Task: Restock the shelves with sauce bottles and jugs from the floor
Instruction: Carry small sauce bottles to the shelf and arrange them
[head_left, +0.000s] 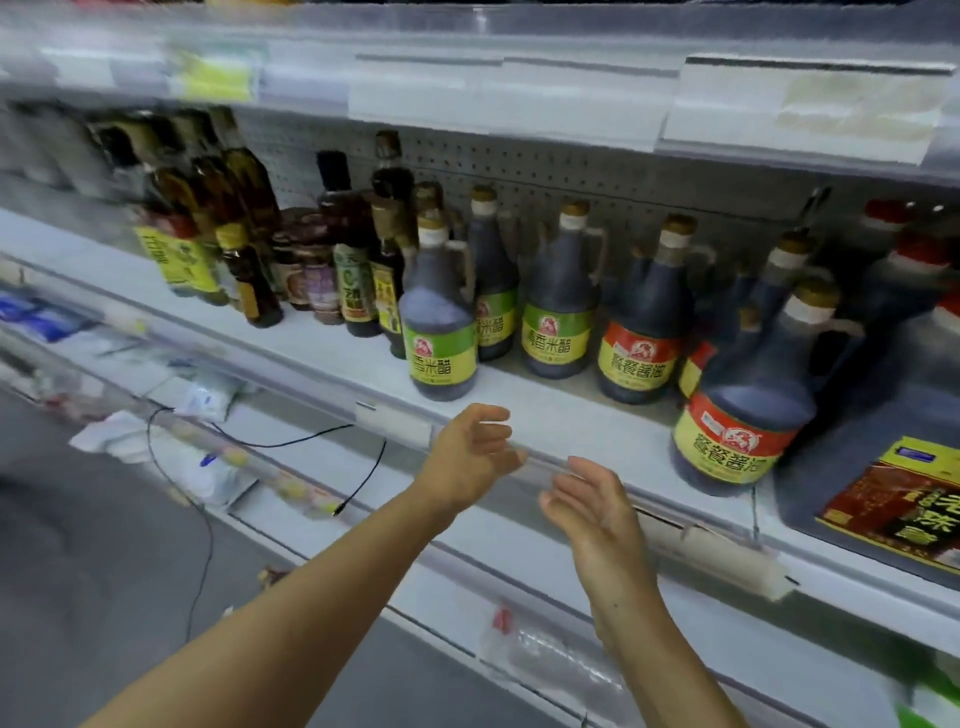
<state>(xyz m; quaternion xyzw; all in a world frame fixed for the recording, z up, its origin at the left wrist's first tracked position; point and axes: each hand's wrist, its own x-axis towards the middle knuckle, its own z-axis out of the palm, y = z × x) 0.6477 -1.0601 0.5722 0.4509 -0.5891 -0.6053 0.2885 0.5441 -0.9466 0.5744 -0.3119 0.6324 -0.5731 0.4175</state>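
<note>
At the front edge of the middle shelf (545, 415), both hands hang empty in the air, and that is what the coming move turns on: no bottle or jug is in either hand, so the stock to be carried must come from the floor, which lies down and to the left of the hands, out of clear view here. Along the shelf stand rows of dark jugs, all upright, long axis vertical, caps up and labels facing outward. The biggest thing is the dark carton (883, 467) at the right end of the shelf. Next to it, near the front edge, stands the red-label jug (740, 400), with more red-label ones behind it. Toward the middle stands the green-label jug (441, 312), close to the front edge, handle turned to the right, others of its kind farther back. Slim bottles (358, 249) crowd the left part of the shelf.

The left hand (472, 457) is just below and in front of the green-label jug, fingers spread and loosely bent, holding nothing. The right hand (592, 504) is beside it, lower and nearer the camera, palm turned inward, fingers relaxed, also holding nothing. The left hand is the nearer to the green-label jug; the bare strip of shelf between that jug and the red-label jug lies straight ahead of both hands, and looks like the gap to fill
</note>
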